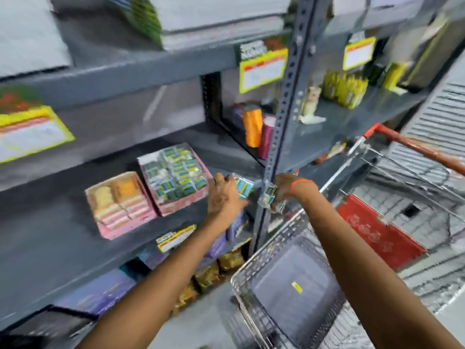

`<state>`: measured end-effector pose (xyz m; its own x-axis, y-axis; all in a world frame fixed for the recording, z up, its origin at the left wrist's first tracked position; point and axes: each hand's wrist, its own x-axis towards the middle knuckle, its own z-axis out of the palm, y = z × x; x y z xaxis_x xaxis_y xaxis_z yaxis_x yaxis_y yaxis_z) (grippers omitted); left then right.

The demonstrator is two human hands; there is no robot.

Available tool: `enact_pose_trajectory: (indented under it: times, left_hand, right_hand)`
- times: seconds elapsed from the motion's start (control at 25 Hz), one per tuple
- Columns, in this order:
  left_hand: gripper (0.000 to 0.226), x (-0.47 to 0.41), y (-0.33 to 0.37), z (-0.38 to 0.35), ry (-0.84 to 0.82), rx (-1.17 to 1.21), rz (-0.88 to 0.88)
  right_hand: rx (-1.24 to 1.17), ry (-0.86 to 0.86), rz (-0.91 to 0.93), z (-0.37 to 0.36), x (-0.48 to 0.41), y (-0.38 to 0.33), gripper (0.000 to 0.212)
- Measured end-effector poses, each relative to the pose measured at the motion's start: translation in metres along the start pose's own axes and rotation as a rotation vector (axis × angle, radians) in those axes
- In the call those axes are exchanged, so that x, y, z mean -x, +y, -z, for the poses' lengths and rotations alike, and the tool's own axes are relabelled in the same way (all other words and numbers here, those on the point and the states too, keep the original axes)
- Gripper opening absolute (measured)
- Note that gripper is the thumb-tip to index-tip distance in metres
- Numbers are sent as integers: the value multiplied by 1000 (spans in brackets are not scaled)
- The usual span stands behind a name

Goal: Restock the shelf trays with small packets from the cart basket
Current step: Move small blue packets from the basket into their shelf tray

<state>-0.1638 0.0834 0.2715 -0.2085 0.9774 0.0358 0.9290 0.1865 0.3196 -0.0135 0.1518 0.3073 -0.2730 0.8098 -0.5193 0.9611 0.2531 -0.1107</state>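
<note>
My left hand grips a small blue and white packet just right of the pink shelf tray that is packed with several green and blue packets. My right hand holds a bunch of small packets in front of the grey shelf upright, above the cart basket. A second pink tray with orange and cream packets sits further left on the same shelf. The frame is blurred by motion.
The wire cart with a red handle and red seat flap stands at the right. A perforated grey upright splits the shelving. Yellow price tags hang on shelf edges. Orange and pink rolls stand on the back shelf. Bags fill the lower shelf.
</note>
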Motion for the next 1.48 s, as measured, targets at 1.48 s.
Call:
enact_pose_trajectory:
  times: [1.48]
  left_hand:
    - [46, -65, -164, 61, -311, -334, 37]
  right_hand:
    - [90, 341, 31, -24, -63, -203, 55]
